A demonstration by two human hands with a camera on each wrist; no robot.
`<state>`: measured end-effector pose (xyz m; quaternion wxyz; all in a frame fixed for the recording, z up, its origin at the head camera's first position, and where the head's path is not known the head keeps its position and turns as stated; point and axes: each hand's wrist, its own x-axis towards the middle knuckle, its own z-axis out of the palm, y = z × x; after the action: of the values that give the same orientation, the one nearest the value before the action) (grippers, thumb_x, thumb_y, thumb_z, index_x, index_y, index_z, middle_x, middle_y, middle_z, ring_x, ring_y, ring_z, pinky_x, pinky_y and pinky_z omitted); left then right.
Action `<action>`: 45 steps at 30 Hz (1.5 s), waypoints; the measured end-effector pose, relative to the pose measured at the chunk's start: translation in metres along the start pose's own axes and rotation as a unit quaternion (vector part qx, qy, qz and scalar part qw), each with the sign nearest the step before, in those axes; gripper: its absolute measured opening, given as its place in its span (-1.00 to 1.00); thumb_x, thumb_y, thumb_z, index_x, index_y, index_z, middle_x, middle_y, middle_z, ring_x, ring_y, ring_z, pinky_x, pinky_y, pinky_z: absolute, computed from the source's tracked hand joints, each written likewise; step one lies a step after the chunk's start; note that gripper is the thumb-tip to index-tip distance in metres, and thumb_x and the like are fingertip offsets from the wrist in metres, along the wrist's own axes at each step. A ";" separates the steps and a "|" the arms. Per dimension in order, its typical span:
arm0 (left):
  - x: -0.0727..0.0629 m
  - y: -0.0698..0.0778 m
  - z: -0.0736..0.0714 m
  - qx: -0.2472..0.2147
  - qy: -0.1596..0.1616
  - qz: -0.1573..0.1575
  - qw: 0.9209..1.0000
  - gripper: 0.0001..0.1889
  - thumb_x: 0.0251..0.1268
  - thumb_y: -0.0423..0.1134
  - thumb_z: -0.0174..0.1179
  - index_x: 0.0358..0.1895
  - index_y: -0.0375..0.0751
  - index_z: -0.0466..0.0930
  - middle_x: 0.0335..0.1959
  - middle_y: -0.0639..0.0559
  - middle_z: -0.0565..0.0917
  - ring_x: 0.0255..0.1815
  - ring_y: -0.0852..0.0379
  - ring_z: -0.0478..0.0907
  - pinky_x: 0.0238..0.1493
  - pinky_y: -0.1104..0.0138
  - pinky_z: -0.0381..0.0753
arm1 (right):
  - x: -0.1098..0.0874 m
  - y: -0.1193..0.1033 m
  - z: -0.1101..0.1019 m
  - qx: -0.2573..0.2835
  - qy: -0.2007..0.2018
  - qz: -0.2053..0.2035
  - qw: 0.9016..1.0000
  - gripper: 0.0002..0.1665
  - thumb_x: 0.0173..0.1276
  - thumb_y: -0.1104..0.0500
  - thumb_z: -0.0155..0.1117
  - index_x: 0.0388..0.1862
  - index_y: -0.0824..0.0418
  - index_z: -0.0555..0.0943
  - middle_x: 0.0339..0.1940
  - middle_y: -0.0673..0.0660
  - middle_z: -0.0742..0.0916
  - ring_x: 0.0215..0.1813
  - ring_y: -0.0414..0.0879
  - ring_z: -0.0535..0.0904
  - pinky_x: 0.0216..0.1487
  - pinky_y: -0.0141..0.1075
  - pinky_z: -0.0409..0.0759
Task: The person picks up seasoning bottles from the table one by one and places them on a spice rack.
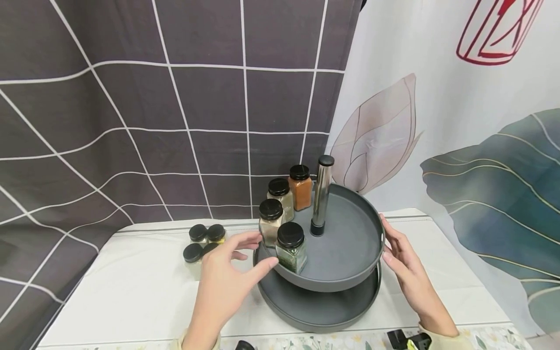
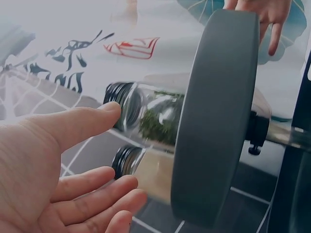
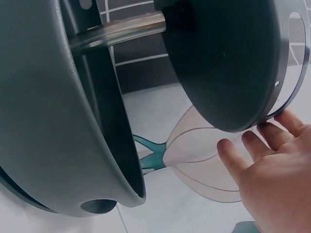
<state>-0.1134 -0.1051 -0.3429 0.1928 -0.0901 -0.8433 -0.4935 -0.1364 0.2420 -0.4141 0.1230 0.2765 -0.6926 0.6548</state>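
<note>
A two-tier dark grey round organizer (image 1: 345, 265) with a metal centre post (image 1: 322, 199) stands on the white-covered table. On its upper tray, toward the left, are a green herb jar (image 1: 291, 249), a beige spice jar (image 1: 271, 221), another pale jar (image 1: 281, 197) and an orange spice jar (image 1: 300, 187), all with black lids. My left hand (image 1: 232, 272) is spread at the tray's left rim, thumb and fingers apart and holding nothing, beside the herb jar. At the right rim of the upper tray, my right hand (image 1: 404, 272) touches the edge with extended fingertips (image 3: 269, 133).
Several more black-lidded jars (image 1: 198, 233) stand together on the table left of the organizer, partly behind my left hand. A dark tiled-pattern curtain (image 1: 210, 107) hangs behind, and a white printed curtain (image 1: 393, 121) hangs to the right. The organizer's lower tray (image 1: 319, 316) holds nothing in the visible part.
</note>
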 end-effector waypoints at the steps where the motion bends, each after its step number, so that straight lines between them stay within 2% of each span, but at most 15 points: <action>1: 0.000 -0.001 -0.002 -0.002 0.005 -0.001 1.000 -0.53 -0.04 -0.07 0.60 0.01 0.04 0.73 -0.13 0.26 0.76 -0.16 0.34 0.67 -0.11 0.32 0.65 | 0.000 0.001 0.000 0.005 -0.001 -0.008 1.000 -0.33 0.49 0.58 -0.30 0.57 0.48 -0.01 0.66 0.24 0.05 0.65 -0.18 -0.09 0.47 -0.54 0.12; 7: -0.001 -0.011 -0.012 0.005 0.032 -0.017 0.999 -0.55 -0.05 -0.10 0.61 -0.01 0.03 0.73 -0.13 0.27 0.76 -0.15 0.29 0.69 -0.11 0.36 0.66 | 0.000 0.004 0.000 0.009 0.008 -0.016 1.000 -0.35 0.50 0.58 -0.30 0.56 0.49 0.04 0.66 0.21 0.11 0.64 -0.20 -0.05 0.46 -0.54 0.12; 13: -0.001 -0.022 -0.020 0.007 0.053 -0.034 0.998 -0.56 -0.04 -0.16 0.61 -0.02 -0.04 0.73 -0.13 0.20 0.77 -0.16 0.17 0.71 -0.12 0.48 0.62 | 0.000 0.001 -0.002 -0.007 0.008 0.016 1.000 -0.35 0.53 0.53 -0.24 0.57 0.46 0.02 0.67 0.21 0.07 0.64 -0.19 -0.07 0.46 -0.54 0.13; 18: -0.001 -0.032 -0.029 0.023 0.071 -0.057 0.996 -0.57 0.01 -0.17 0.59 0.00 -0.09 0.72 -0.12 0.14 0.77 -0.15 0.16 0.71 -0.13 0.56 0.58 | 0.000 -0.001 -0.001 -0.013 0.006 0.032 0.999 -0.35 0.55 0.50 -0.21 0.58 0.44 0.01 0.67 0.23 0.05 0.65 -0.18 -0.08 0.46 -0.55 0.14; 25: -0.002 -0.047 -0.042 0.041 0.094 -0.091 0.991 -0.57 0.08 -0.16 0.55 0.03 -0.17 0.71 -0.12 -0.01 0.78 -0.11 0.12 0.70 -0.13 0.63 0.54 | 0.000 -0.003 0.001 0.002 0.015 0.019 1.000 -0.31 0.50 0.55 -0.19 0.58 0.42 0.02 0.65 0.21 0.11 0.63 -0.19 0.00 0.43 -0.55 0.19; 28: -0.003 -0.052 -0.045 0.057 0.102 -0.095 0.989 -0.56 0.08 -0.16 0.55 0.04 -0.19 0.71 -0.12 -0.06 0.78 -0.11 0.09 0.70 -0.14 0.65 0.52 | -0.001 -0.002 0.001 0.009 0.020 0.015 1.000 -0.29 0.48 0.57 -0.19 0.58 0.41 0.02 0.64 0.20 0.14 0.61 -0.19 0.05 0.42 -0.54 0.22; 36: -0.001 -0.063 -0.051 0.092 0.117 -0.103 0.983 -0.56 0.06 -0.16 0.56 0.02 -0.19 0.71 -0.15 -0.02 0.79 -0.12 0.14 0.66 -0.17 0.66 0.53 | -0.001 0.000 0.000 0.024 0.018 0.006 1.000 -0.25 0.45 0.61 -0.18 0.59 0.41 -0.02 0.64 0.22 0.14 0.61 -0.19 0.07 0.42 -0.54 0.24; 41: -0.001 -0.071 -0.056 0.101 0.128 -0.103 0.981 -0.57 0.07 -0.18 0.55 0.04 -0.17 0.71 -0.11 -0.02 0.78 -0.09 0.04 0.68 -0.18 0.66 0.53 | 0.000 -0.002 0.000 0.035 0.014 0.006 0.999 -0.23 0.45 0.61 -0.18 0.59 0.41 -0.03 0.65 0.22 0.12 0.61 -0.18 0.08 0.44 -0.52 0.22; 45: -0.001 -0.078 -0.059 0.106 0.132 -0.102 0.980 -0.54 0.09 -0.18 0.54 0.08 -0.19 0.69 -0.09 -0.09 0.77 -0.07 -0.08 0.70 -0.18 0.71 0.48 | 0.000 -0.003 -0.001 0.026 0.011 0.024 0.999 -0.23 0.46 0.58 -0.17 0.61 0.38 -0.05 0.66 0.20 0.09 0.62 -0.20 0.03 0.45 -0.52 0.20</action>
<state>-0.1255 -0.1951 -0.3795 0.2599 0.0831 -0.8625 -0.4262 -0.1347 0.2429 -0.4115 0.1076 0.2559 -0.6802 0.6785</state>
